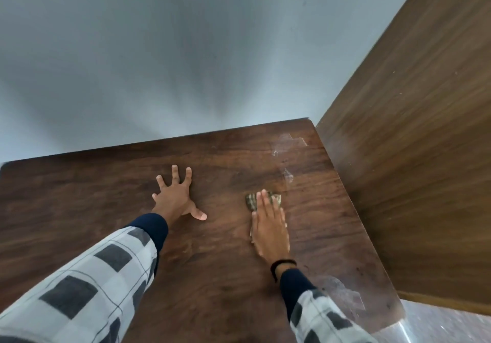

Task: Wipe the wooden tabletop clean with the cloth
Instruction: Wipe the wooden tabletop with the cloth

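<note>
The dark wooden tabletop fills the lower half of the view. My right hand lies flat with straight fingers on a small patterned brown cloth, pressing it onto the wood right of centre. Only the cloth's edges show around the fingers and the palm. My left hand rests on the bare wood at the centre with its fingers spread wide and holds nothing. Pale smears mark the tabletop near its far right corner, and another pale patch sits near the right edge.
A grey wall stands right behind the table's far edge. A tall wooden panel rises along the table's right side. A strip of floor shows at the bottom right.
</note>
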